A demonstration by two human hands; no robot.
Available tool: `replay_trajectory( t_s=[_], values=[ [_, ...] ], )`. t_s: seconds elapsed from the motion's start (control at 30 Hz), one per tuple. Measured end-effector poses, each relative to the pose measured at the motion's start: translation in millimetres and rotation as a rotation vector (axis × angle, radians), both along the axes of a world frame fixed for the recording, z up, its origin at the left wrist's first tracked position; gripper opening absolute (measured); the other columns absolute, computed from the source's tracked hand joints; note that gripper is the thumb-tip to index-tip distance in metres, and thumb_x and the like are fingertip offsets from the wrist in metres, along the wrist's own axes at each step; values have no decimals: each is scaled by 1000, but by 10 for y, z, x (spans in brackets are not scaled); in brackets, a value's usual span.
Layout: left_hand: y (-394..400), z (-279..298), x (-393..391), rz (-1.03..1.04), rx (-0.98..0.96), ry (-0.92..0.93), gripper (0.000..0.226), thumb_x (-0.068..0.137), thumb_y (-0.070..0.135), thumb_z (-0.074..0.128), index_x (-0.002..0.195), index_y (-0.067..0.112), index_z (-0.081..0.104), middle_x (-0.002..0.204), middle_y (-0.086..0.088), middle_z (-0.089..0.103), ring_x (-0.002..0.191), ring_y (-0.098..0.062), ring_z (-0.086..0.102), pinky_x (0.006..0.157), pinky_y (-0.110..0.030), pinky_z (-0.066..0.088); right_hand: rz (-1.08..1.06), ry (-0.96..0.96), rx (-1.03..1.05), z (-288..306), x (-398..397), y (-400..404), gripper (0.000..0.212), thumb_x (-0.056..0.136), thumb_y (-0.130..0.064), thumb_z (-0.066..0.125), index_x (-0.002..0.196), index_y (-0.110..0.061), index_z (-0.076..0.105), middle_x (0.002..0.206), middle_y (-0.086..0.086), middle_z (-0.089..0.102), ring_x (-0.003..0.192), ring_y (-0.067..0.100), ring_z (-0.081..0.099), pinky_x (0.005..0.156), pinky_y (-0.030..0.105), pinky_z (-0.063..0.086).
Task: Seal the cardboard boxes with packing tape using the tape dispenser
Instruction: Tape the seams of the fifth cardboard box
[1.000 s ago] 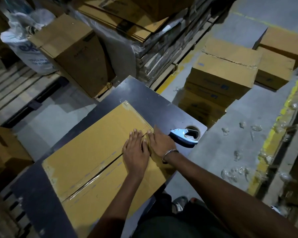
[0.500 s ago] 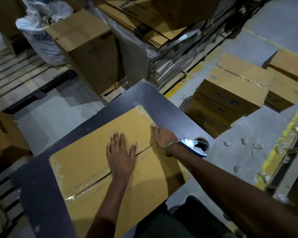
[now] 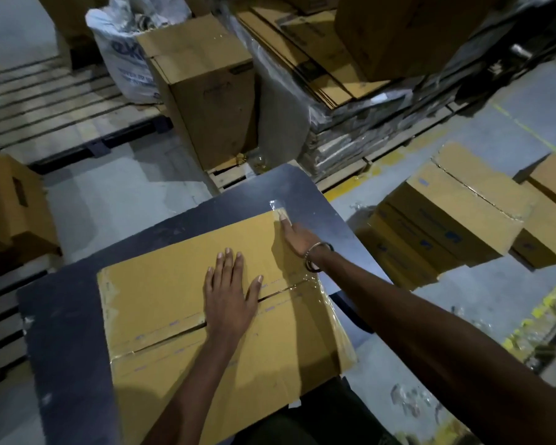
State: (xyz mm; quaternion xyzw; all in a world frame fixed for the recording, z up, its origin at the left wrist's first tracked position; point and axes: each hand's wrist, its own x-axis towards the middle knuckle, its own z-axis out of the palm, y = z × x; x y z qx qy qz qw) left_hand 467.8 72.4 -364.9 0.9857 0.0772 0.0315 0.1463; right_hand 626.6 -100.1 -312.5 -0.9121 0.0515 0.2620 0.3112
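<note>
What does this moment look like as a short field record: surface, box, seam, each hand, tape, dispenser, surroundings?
surface: dark table
box: flat cardboard box lying on the table
seam: centre seam visibly open, no tape seen across it
left hand: left hand flat, palm down, pressing the box over the seam
right hand: right hand with straight fingers pressing the right edge near the far corner
tape: clear tape at that corner, lapping onto the table
dispenser: not in view
surroundings: stacked boxes on the floor to the right
</note>
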Motion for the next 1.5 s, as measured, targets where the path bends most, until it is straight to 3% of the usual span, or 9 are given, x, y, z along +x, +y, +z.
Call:
replay_trajectory(
  t_s=[0.17, 0.3, 0.47, 0.57, 0.67, 1.0, 1.17, 1.27, 1.5],
  values=[
    [-8, -27, 12, 24, -40, 0, 75, 106, 65, 34, 165, 19, 32, 175, 1, 16, 163, -16, 8, 131, -45, 12, 139, -272, 78, -69, -107, 216, 70, 112, -48, 27, 165, -8, 7, 174, 9, 9, 159, 27, 14, 126, 41, 20],
    [7, -34, 23, 23, -59, -7, 75, 105, 67, 35, 164, 19, 35, 175, 1, 18, 163, -14, 8, 131, -45, 13, 161, -169, -62, -85, 58, 266, 95, 102, -70, 30, 164, -13, -11, 172, 10, 18, 142, 42, 45, 109, 51, 42],
    [6, -33, 13, 35, -60, -8, 75, 105, 68, 32, 164, 21, 36, 175, 3, 18, 163, -13, 8, 131, -46, 14, 38, 66, 129, 59, 398, 170, 109, 95, -79, 37, 163, -11, -15, 169, 19, 23, 150, 41, 34, 118, 47, 31],
    [0, -57, 9, 45, -70, -9, 73, 105, 67, 35, 164, 23, 35, 175, 4, 18, 163, -12, 7, 131, -44, 13, -87, -190, 180, -21, 174, 173, 105, 93, -77, 49, 165, -10, 11, 168, 13, 29, 151, 32, 33, 117, 44, 34],
    [-11, -60, 9, 50, -82, -17, 72, 105, 65, 41, 164, 24, 36, 175, 4, 19, 163, -12, 8, 131, -44, 13, -166, -338, 181, -181, 44, 212, 69, 94, -71, 55, 134, -15, 52, 131, 8, 62, 121, 29, 60, 95, 40, 51],
    [-5, -72, 21, 31, -53, 11, 74, 106, 66, 35, 165, 22, 33, 175, 3, 17, 163, -14, 6, 131, -45, 12, 220, -190, 59, -67, 546, 140, 82, 90, -85, 41, 105, -9, 69, 99, 10, 71, 94, 30, 66, 82, 41, 52],
    [-4, -88, 39, 43, -75, -13, 72, 105, 65, 39, 164, 23, 36, 175, 4, 19, 163, -13, 7, 131, -43, 11, 240, -234, 90, 65, 544, -2, 91, 83, -78, 63, 151, -19, 48, 152, 6, 53, 139, 27, 49, 106, 43, 46],
    [-15, -92, 34, 46, -80, -30, 72, 105, 64, 42, 163, 22, 37, 174, 3, 22, 163, -14, 10, 131, -45, 14, 265, -525, 39, -32, 366, -46, 80, 83, -78, 64, 139, -22, 57, 136, 1, 61, 125, 20, 56, 92, 34, 49],
    [-24, -55, 35, 35, -70, -4, 72, 106, 63, 42, 164, 21, 36, 175, 3, 20, 163, -14, 7, 131, -45, 12, 422, -186, -48, 21, 635, 124, 93, 73, -98, 47, 112, -17, 73, 106, 0, 72, 95, 18, 65, 78, 35, 55]
  ],
)
